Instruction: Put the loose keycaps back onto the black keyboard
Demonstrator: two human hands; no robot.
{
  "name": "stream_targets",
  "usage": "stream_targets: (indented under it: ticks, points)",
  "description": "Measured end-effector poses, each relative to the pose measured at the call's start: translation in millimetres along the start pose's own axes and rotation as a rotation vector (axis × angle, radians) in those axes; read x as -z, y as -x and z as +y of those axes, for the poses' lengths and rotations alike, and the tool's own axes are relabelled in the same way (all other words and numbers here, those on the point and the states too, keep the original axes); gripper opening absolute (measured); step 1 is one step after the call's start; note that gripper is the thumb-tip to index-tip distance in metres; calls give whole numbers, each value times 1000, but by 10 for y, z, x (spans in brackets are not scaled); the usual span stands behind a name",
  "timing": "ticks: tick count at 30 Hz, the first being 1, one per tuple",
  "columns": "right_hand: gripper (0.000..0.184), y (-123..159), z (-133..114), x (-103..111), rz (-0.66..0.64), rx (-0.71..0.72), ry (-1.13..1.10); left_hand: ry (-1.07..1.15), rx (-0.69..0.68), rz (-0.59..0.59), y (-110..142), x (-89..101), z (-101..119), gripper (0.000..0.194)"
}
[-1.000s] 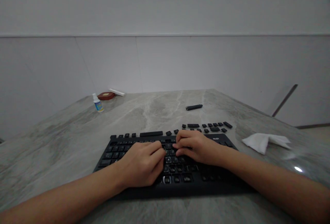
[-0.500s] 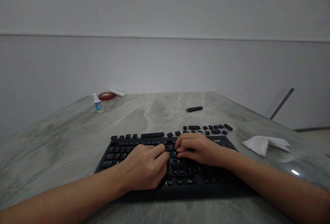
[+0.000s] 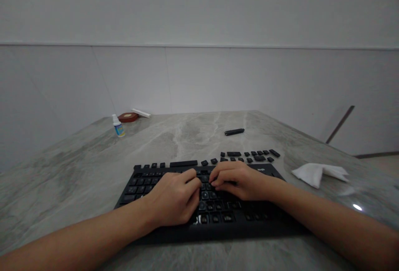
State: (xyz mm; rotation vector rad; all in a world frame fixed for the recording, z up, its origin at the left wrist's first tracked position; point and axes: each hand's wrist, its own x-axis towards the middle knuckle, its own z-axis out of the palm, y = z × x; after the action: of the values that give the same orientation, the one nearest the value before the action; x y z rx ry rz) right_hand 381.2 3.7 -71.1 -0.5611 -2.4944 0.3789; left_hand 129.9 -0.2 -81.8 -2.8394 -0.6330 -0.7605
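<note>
Right up front, the keyboard lies flat on the desk, both hands over it. Bare sockets show near the front, right of the left hand. That hand is curled, fingertips tucked out of sight, so I can't tell what they grip. Just beside it comes the right hand, fingers bent and bunched close to the thumb, tips down at the keys; whether anything is pinched, I can't tell.

How will it handle? Stiff, I'd judge, fairly light, smooth plastic that could slide; those sockets look the fragile part. Take the whole board by its two short ends; take a single key by its opposite sides.

The hands hide much of the middle. Off to the right, the white cloth, soft and crumpled, sits apart from the board. Along the far edge, loose keys and a long key crowd in, easily knocked by any push that way. Beyond them, a black stick; farther left, the bottle, upright, then a red case and a white bar by the wall.
</note>
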Motion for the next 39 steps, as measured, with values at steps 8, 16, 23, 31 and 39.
stream_targets:
  ticks: [8, 16, 23, 31, 39]
  points:
    - [18, 7, -167, -89, -27, -14, 92, -1, -17, -1, -7, 1, -4, 22]
    - [22, 16, -154, -99, -5, 0, 61, 0, -12, -11, -7, 6, 4, 23]
    - [19, 34, -225, -136, 14, 3, 79, -6, -11, -13, -6, 7, -5, 25]
    - [29, -6, -340, -282, 16, 122, 150, -22, -24, -4, -12, 11, 2, 23]
    - [13, 5, -386, -221, 17, 110, 116, -37, -22, -7, -13, 13, 6, 23]
